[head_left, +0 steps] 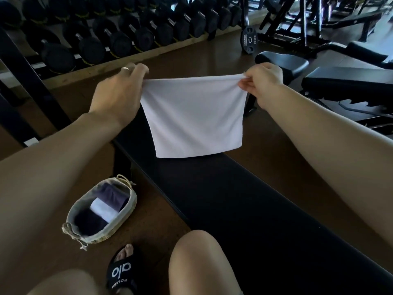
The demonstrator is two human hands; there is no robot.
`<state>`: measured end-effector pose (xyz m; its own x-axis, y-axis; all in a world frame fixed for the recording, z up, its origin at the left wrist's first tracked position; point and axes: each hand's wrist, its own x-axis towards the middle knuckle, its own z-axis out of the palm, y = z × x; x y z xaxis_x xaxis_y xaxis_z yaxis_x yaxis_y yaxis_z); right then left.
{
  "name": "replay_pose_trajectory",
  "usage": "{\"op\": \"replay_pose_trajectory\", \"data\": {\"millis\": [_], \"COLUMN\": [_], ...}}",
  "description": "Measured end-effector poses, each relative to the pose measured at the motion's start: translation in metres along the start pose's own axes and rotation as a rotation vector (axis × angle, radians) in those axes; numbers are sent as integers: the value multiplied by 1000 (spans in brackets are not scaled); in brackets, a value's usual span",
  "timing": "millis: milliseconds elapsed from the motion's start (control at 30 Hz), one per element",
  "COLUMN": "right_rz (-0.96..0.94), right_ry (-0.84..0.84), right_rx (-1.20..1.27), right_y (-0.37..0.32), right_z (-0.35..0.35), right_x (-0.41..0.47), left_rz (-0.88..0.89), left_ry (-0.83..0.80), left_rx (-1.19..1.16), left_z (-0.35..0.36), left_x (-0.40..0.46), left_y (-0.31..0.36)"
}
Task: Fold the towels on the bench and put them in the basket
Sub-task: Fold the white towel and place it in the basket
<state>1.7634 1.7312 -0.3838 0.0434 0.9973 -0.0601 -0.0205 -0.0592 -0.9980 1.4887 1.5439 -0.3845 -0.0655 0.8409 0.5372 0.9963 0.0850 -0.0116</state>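
Bare knees (195, 262) and a black slide sandal (122, 272) marked "alo" fill the bottom edge, the sandal flat on the brown floor (161, 220); just beyond it, below and to the left of the raised hands, a lined wicker basket (100, 211) sits on the floor beside the bench, holding folded towels (104, 207), one white between two dark ones; a long black bench (223, 205) runs from the near right corner away under the grip; above its far part a white towel (192, 116) hangs in the air, stretched flat by its top edge, its lower hem close over the padding, whether touching it cannot be told; the left hand (119, 92), a ring on one finger, pinches the top left corner with fingers curled round the cloth; the right hand (262, 80) pinches the top right corner between thumb and fingertips; past the hands, a second bench (348, 81) stands off to the right; farthest back, a rack of black dumbbells (119, 33) lines the wall, and a weight plate (249, 40) leans near a machine frame.
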Motion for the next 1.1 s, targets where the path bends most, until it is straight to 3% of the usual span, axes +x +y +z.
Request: {"op": "replay_pose_trajectory", "data": {"millis": [167,233,300,467,600,667,800,933,1100], "right_rz": [-53,-12,77,422,423,388,391,241,101], "right_ry": [-10,-18,-49,-103,-106,-121,-143,-23,14], "right_rx": [195,182,25,-366,-562,-644,-725,-733,-887], "right_y": [-20,-8,27,159,200,199,195,190,189], "right_z": [4,-11,-38,-117,-147,-151,-156,-162,-173], "right_x": [-17,-38,-63,-134,-171,-178,-184,-180,-151], "left_rz": [-1,116,298,589,651,632,596,533,300], "left_ry": [191,221,90,-555,-620,-676,-632,-652,-654], "left_rx": [108,105,93,-72,-105,-61,-171,-234,-310], "left_z": [-18,-21,-9,47,61,66,68,62,67], "left_x": [8,-13,-58,-182,-217,-227,-241,-239,-222], "left_y": [-11,-11,2,43,60,70,71,75,73]}}
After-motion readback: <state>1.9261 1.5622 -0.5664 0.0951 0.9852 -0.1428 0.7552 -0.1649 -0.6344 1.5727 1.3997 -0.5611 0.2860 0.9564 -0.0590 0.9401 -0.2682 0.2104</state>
